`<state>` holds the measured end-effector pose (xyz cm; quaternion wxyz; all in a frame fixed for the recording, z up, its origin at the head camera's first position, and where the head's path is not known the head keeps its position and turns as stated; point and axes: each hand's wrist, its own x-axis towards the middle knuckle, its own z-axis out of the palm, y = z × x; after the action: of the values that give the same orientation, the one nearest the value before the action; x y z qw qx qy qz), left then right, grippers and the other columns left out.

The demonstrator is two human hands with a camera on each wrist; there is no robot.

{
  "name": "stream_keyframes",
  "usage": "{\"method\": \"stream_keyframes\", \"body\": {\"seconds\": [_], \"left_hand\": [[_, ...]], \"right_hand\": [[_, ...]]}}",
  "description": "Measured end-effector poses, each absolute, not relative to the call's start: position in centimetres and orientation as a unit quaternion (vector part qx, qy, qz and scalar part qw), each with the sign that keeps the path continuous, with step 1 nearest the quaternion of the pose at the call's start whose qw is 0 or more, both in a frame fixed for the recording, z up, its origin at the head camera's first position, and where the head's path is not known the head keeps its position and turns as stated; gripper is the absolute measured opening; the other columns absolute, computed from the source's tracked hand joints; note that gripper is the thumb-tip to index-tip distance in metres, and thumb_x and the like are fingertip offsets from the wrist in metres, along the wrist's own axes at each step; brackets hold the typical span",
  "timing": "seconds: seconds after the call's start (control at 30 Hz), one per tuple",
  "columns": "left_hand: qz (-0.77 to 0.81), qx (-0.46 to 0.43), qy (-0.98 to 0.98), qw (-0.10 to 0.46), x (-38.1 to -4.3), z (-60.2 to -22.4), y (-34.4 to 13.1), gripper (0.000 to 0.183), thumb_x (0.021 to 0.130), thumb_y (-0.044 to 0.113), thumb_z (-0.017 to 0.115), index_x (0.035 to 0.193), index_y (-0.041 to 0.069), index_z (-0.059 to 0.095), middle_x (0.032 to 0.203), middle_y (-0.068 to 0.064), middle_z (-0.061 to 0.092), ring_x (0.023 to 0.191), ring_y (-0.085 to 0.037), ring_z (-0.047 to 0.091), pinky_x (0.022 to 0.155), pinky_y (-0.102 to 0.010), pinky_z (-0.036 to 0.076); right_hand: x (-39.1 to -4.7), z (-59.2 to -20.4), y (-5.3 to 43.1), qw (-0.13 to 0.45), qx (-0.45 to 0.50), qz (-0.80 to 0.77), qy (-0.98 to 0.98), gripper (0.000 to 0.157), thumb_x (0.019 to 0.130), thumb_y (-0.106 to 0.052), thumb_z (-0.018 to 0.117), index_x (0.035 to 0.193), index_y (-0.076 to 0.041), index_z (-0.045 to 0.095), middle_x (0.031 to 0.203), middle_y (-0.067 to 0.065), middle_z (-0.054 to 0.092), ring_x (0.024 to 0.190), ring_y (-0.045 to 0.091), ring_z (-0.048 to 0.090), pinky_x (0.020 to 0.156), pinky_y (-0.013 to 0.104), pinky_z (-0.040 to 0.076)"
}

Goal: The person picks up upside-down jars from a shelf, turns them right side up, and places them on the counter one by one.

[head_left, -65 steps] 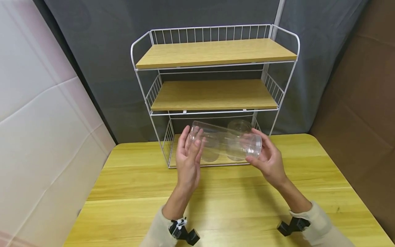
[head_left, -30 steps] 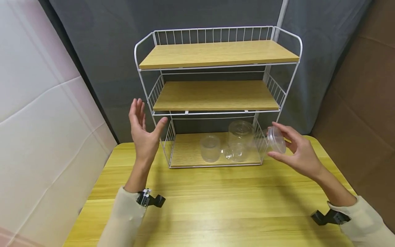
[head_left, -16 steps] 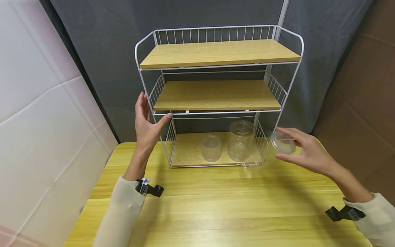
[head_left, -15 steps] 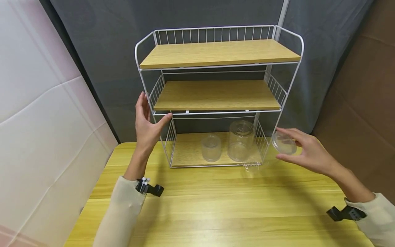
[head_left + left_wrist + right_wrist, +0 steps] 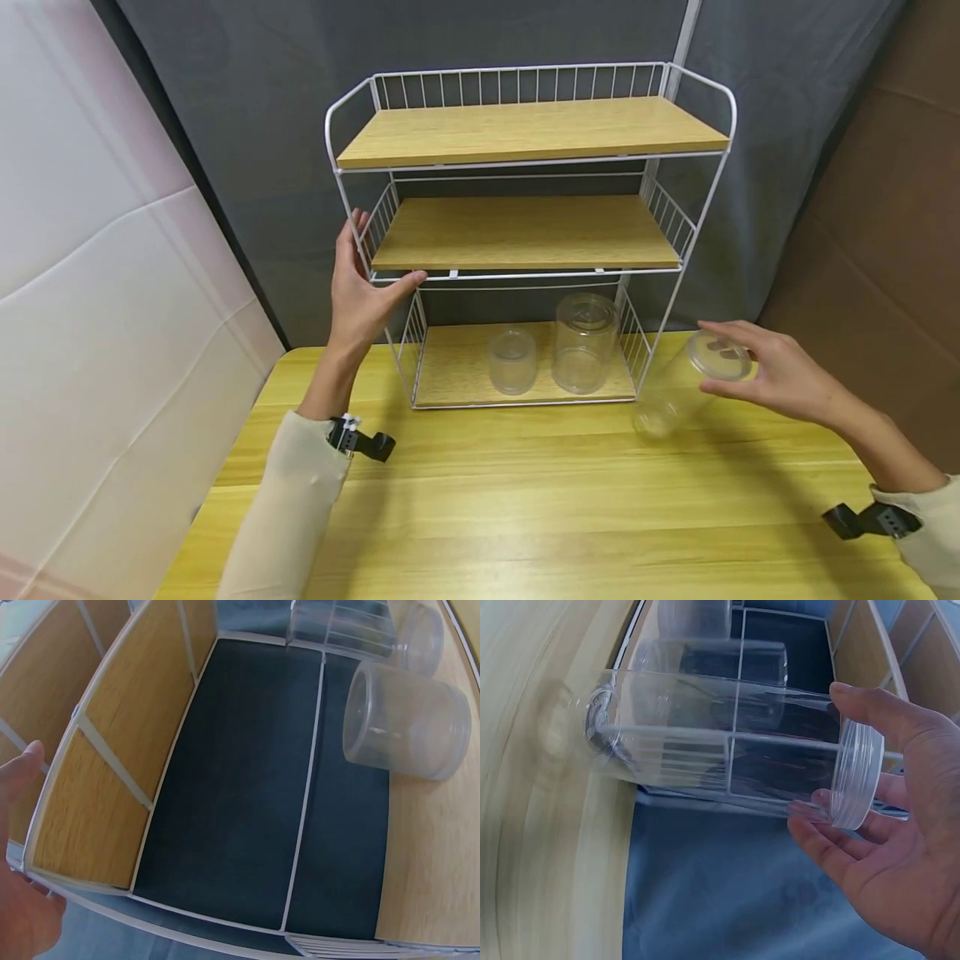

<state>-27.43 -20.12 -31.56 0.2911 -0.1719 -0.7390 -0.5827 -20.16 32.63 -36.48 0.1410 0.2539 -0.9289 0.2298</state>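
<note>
My right hand (image 5: pixel 787 379) grips a tall clear plastic jar (image 5: pixel 705 750) round its lid (image 5: pixel 718 357), thumb on one side and fingers on the other. The jar stands tilted right of the rack, its base (image 5: pixel 656 417) low over the table. My left hand (image 5: pixel 356 292) holds the white wire rack (image 5: pixel 525 275) at its left front post by the middle tier. Its thumb lies along the front rail, its fingers outside the side wires. On the bottom shelf (image 5: pixel 457 367) stand a small clear jar (image 5: pixel 513 362) and a larger clear jar (image 5: pixel 585 346).
The rack has a wooden middle shelf (image 5: pixel 525 229) and top shelf (image 5: pixel 525 129). It stands near the back of the yellow wooden table (image 5: pixel 487 492). A grey cloth (image 5: pixel 247 167) hangs behind, a white panel (image 5: pixel 97 292) at left and a brown one (image 5: pixel 870 250) at right.
My right hand has carried the tall jar from before the rack to its right side and turned it more upright. My left hand let go of the jar and moved onto the rack's left post.
</note>
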Motion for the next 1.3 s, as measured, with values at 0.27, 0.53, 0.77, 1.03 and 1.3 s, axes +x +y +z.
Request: {"method": "stream_keyframes", "body": {"seconds": [0.27, 0.53, 0.77, 1.03, 1.3], "left_hand": [[-0.571, -0.178, -0.753, 0.274, -25.9, -29.5, -19.1, 0.102, 0.08, -0.009, 0.085, 0.163, -0.007, 0.025, 0.169, -0.024, 0.03, 0.158, -0.037, 0.03, 0.131, -0.041, 0.027], [-0.566, -0.191, -0.753, 0.277, -25.9, -29.6, -19.3, 0.104, 0.079, -0.011, 0.086, 0.162, -0.01, 0.024, 0.17, -0.025, 0.028, 0.158, -0.038, 0.028, 0.131, -0.041, 0.025], [-0.559, -0.198, -0.755, 0.28, -26.0, -29.7, -19.5, 0.104, 0.079, -0.011, 0.086, 0.163, -0.007, 0.026, 0.166, -0.026, 0.036, 0.156, -0.037, 0.034, 0.13, -0.045, 0.028], [-0.555, -0.193, -0.758, 0.284, -26.1, -30.0, -19.4, 0.096, 0.079, -0.009, 0.088, 0.159, -0.009, 0.033, 0.171, -0.019, 0.031, 0.156, -0.034, 0.035, 0.129, -0.044, 0.03], [-0.554, -0.199, -0.754, 0.292, -25.8, -29.9, -19.3, 0.099, 0.079, -0.01, 0.087, 0.16, -0.009, 0.03, 0.166, -0.026, 0.036, 0.155, -0.039, 0.035, 0.129, -0.047, 0.03]], "right_hand": [[-20.9, -37.6, 33.9, 0.149, 0.267, 0.208, -0.929, 0.08, 0.074, -0.023, 0.097, 0.143, -0.001, 0.063, 0.125, 0.019, 0.071, 0.09, 0.02, 0.066, 0.068, 0.032, 0.054], [-21.4, -37.9, 33.9, 0.131, 0.284, 0.185, -0.932, 0.076, 0.076, -0.022, 0.095, 0.14, 0.004, 0.063, 0.136, 0.025, 0.067, 0.122, 0.043, 0.063, 0.09, 0.055, 0.051], [-21.9, -38.1, 34.0, 0.113, 0.295, 0.191, -0.929, 0.077, 0.08, -0.022, 0.092, 0.143, 0.008, 0.059, 0.138, 0.03, 0.063, 0.111, 0.043, 0.068, 0.086, 0.061, 0.056], [-21.4, -37.9, 33.3, 0.125, 0.285, 0.188, -0.932, 0.081, 0.076, -0.023, 0.095, 0.142, 0.009, 0.059, 0.137, 0.03, 0.062, 0.123, 0.05, 0.059, 0.094, 0.066, 0.05], [-20.1, -36.7, 30.4, 0.189, 0.319, 0.177, -0.912, 0.087, 0.07, -0.017, 0.099, 0.144, 0.004, 0.059, 0.136, 0.023, 0.062, 0.121, 0.044, 0.061, 0.091, 0.062, 0.052]]}}
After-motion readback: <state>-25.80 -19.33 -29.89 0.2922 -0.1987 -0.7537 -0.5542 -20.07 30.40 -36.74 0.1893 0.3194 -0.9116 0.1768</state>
